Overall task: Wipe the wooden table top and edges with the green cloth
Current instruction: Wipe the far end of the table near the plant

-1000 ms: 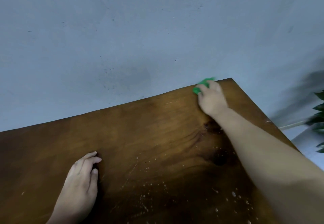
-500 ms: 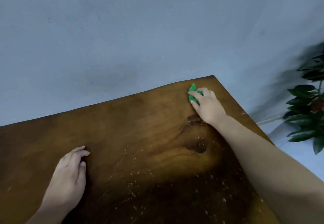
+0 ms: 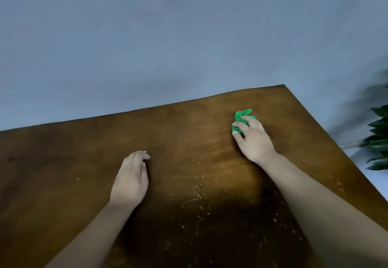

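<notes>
R hand fingers clenched on green cloth, far-right of worktop. Crumbs lie body-side of cloth, btwn hands. L hand rests relaxed, empty.

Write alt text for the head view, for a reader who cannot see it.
A person's right hand grips a crumpled green cloth on a wooden table near its far right corner; the left hand rests on the table. Pale crumbs dot the near part; a grey wall is behind.

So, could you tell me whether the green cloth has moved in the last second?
Yes. The green cloth, in the right hand, has come off the wooden table's far edge, toward the person.
</notes>
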